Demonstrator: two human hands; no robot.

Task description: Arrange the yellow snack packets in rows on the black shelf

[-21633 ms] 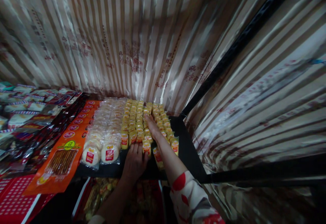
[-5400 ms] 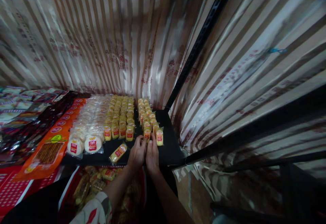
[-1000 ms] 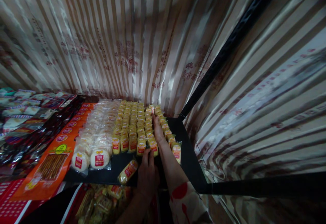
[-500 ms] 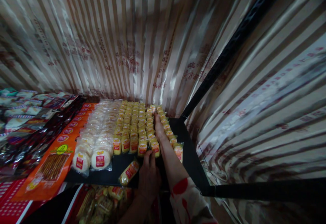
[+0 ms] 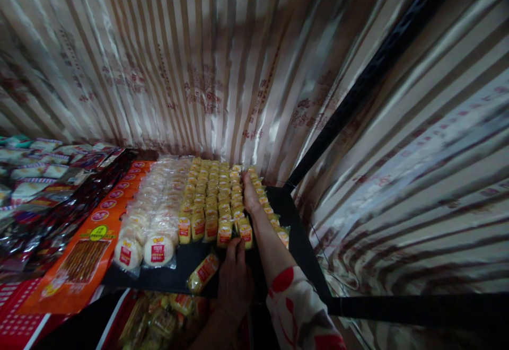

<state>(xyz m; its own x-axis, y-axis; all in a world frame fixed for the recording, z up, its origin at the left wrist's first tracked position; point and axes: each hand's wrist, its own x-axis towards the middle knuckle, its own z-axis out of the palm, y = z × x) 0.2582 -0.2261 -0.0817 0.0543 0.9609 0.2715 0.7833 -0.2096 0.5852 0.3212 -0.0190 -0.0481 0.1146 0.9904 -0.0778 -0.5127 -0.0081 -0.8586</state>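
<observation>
Rows of small yellow-wrapped snack cakes [image 5: 212, 201] stand packed on a black shelf board [image 5: 306, 254]. My left hand [image 5: 235, 278] is at the front of the rows, two fingers stretched against the lower front of one wrapped cake [image 5: 245, 233]. My right hand [image 5: 250, 193] reaches along the gap between the two rightmost rows, its flat side against the cakes. Its fingers look straight, though the fingertips are partly hidden among the packets. One loose wrapped cake [image 5: 203, 273] lies tilted on the board left of my left hand.
Clear-bagged round white cakes [image 5: 159, 249] and orange packs of sticks [image 5: 85, 254] stand to the left, with dark packets [image 5: 71, 201] beyond. Below is a red-edged container of wrapped cakes [image 5: 159, 321]. A black post [image 5: 330, 127] rises at right; striped sheeting [image 5: 199, 74] hangs behind.
The view has shifted slightly, moving the shelf a little in frame. My left hand stays at the same front cake. My right hand remains alongside the row, with little visible movement.
</observation>
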